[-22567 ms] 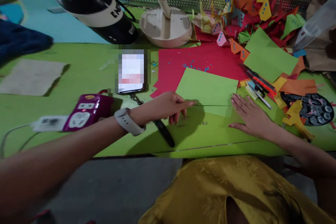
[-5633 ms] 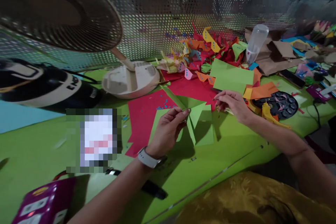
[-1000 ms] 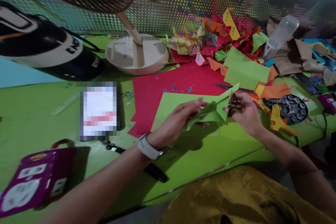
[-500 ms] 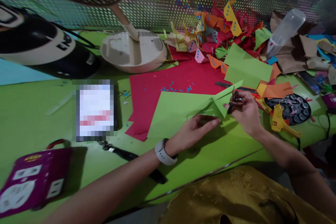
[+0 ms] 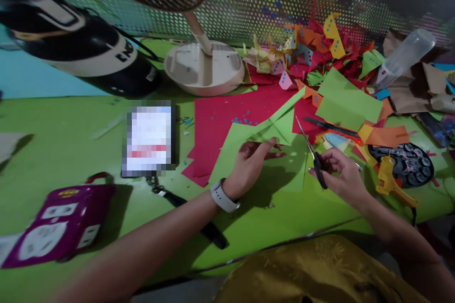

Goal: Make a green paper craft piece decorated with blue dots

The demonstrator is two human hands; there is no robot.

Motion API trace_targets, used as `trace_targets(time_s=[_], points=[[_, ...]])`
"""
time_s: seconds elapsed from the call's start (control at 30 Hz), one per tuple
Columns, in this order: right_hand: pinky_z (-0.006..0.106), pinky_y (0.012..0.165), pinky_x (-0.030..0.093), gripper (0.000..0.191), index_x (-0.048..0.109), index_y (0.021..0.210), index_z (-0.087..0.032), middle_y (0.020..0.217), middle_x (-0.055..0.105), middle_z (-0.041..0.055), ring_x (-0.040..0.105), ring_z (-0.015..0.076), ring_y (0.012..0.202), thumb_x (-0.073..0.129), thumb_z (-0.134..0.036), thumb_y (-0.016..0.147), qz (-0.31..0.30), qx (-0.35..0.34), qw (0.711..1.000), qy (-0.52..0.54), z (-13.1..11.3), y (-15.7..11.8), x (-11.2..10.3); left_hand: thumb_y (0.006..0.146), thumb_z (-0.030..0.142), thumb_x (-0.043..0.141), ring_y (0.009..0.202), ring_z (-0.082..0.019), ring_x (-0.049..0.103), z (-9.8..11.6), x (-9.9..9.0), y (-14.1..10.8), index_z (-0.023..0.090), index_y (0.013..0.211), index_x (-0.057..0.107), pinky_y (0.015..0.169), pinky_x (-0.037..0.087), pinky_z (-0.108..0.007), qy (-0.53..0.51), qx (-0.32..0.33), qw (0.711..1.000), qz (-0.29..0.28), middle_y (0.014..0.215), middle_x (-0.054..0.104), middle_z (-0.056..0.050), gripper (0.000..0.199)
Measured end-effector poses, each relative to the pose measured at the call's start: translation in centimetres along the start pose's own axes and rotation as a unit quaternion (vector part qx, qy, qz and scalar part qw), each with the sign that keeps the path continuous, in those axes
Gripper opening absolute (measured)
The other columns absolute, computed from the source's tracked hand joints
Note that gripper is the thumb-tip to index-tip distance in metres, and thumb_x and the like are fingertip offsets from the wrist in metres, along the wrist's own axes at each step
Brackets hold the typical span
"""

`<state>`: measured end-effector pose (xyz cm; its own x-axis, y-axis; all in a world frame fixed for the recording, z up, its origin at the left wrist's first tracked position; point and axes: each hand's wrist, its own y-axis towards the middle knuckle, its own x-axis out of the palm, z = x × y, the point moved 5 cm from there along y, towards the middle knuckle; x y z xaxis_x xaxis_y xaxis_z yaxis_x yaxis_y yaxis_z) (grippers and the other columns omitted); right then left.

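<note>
My left hand [image 5: 250, 163], with a grey watch strap on its wrist, pinches a small folded piece of green paper [image 5: 284, 125] by its lower edge. A narrow flap of that piece sticks up to the upper right. Beneath it lies a larger green sheet [image 5: 229, 144], partly over red paper [image 5: 213, 128]. Black-handled scissors [image 5: 317, 163] sit in my right hand [image 5: 339, 175], fingers around the handles. Their blades point up and left, apart from the paper. Just beyond the blades is a cutter knife [image 5: 334, 129] with an orange and black body.
A yellow glue gun [image 5: 387, 177] rests by a black palette-like tray [image 5: 408, 163] on the right. Coloured paper cutouts [image 5: 309, 47] are heaped at the back, near a clear bottle [image 5: 407, 57]. To the left stand a fan [image 5: 204, 68], a dark flask [image 5: 103, 52], a phone [image 5: 149, 139] and a purple pouch [image 5: 60, 220].
My right hand has drawn the scissors away from the small green paper, down and right. My left hand has taken hold of that piece. The whole view has shifted left.
</note>
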<state>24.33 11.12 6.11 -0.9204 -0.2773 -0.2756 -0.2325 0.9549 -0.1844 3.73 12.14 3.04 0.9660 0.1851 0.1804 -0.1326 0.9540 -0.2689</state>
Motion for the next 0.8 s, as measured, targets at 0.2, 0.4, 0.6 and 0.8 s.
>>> trace_targets(time_s=[0.2,0.4,0.6,0.8], points=[[0.024,0.049,0.041,0.032,0.054,0.079,-0.022,0.068,0.057,-0.0025,0.051,0.0119,0.058,0.076,-0.043,0.071,-0.069,0.055,0.995,-0.056,1.1,-0.3,0.8,0.062,0.045,0.076,0.083,-0.026,0.067,0.4,-0.5,0.4,0.02,0.051,0.056,0.075,0.06,-0.042,-0.066,0.007,0.997,0.05,0.057,0.056,0.0,0.034],[0.022,0.045,0.041,0.034,0.053,0.077,-0.022,0.065,0.055,-0.004,0.049,0.0104,0.056,0.079,-0.044,0.069,-0.101,0.082,0.991,-0.028,1.3,-0.4,1.3,0.061,0.044,0.077,0.085,-0.028,0.07,0.2,0.1,0.0,0.019,0.053,0.058,0.076,0.059,-0.044,-0.086,-0.033,0.996,0.015,0.062,0.063,-0.002,0.032],[0.019,0.035,0.043,0.044,0.051,0.072,-0.022,0.057,0.051,-0.0074,0.047,0.0079,0.047,0.083,-0.05,0.062,-0.126,0.141,0.981,0.051,1.4,-0.3,1.8,0.062,0.043,0.079,0.085,-0.032,0.073,0.3,0.7,-0.4,0.016,0.057,0.063,0.076,0.06,-0.045,-0.113,-0.054,0.992,-0.018,0.061,0.065,-0.004,0.032],[0.018,0.033,0.041,0.044,0.05,0.07,-0.022,0.055,0.052,-0.0081,0.046,0.0062,0.041,0.083,-0.05,0.062,-0.133,0.15,0.978,0.057,1.3,-0.1,1.8,0.066,0.042,0.079,0.086,-0.033,0.074,0.3,0.9,-0.5,0.016,0.057,0.063,0.079,0.061,-0.046,-0.131,-0.061,0.989,-0.044,0.059,0.065,-0.003,0.032]])
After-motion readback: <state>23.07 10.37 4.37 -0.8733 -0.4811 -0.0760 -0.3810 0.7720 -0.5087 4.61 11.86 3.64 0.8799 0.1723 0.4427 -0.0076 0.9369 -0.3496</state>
